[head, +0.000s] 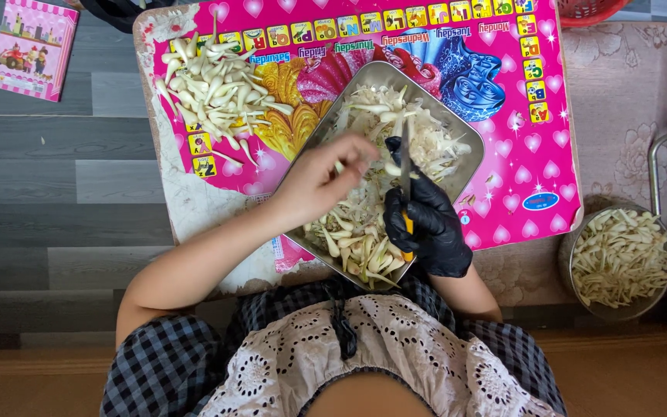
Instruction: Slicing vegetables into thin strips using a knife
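Gripping a knife (405,166), the gloved right hand (428,224) hovers over the tray (457,127).

Wearing a dark blue and black checked cotton top (165,363) with short sleeves ending above the elbows. Wearing over it a white eyelet-lace bib front (364,351), scalloped along its edges and pierced with small flower-shaped holes. Showing a narrow dark tie (343,324) hanging down the middle of the lace. Wearing a glossy black disposable glove (430,220) on the right hand, reaching to the wrist. Leaving the left hand (319,181) bare, without rings or bands.
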